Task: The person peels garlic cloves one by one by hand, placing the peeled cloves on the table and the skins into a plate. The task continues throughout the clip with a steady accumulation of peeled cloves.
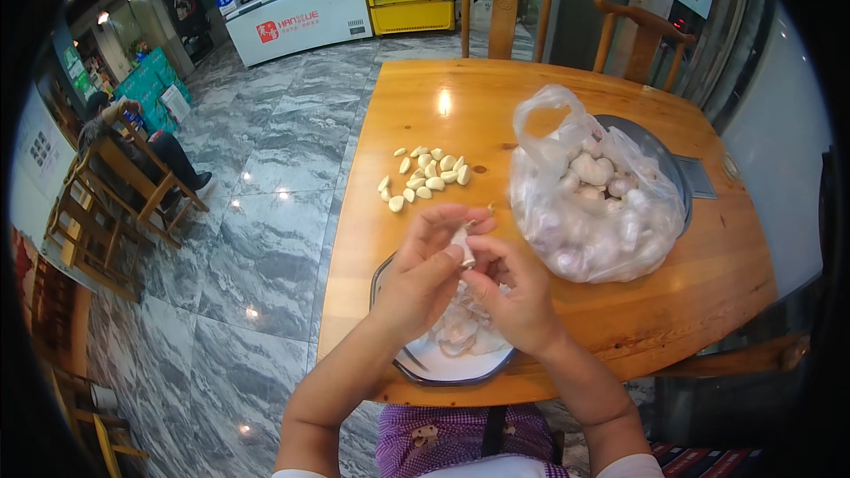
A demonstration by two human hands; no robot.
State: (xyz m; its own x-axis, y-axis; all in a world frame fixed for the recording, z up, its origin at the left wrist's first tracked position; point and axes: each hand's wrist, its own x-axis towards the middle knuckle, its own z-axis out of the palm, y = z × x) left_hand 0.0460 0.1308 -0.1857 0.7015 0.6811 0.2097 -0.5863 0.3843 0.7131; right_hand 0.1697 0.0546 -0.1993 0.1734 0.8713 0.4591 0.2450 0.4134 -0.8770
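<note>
My left hand (422,269) and my right hand (514,292) meet above a dark-rimmed white plate (458,372), both with fingers closed on an unpeeled garlic clove (463,247). Papery garlic skins (458,328) lie on the plate beneath, partly hidden by my hands. Beyond my left hand, several peeled garlic cloves (435,182) are spread on the wooden table (564,318). To the right stands an open plastic bag (551,226) full of garlic bulbs (592,169).
A round dark disc (680,179) lies partly behind the bag. Two wooden chairs (508,6) stand past the table's far edge. Across the tiled floor, a person (126,153) sits on a wooden chair. A chest freezer (299,20) and a yellow drinks fridge (412,13) stand at the back.
</note>
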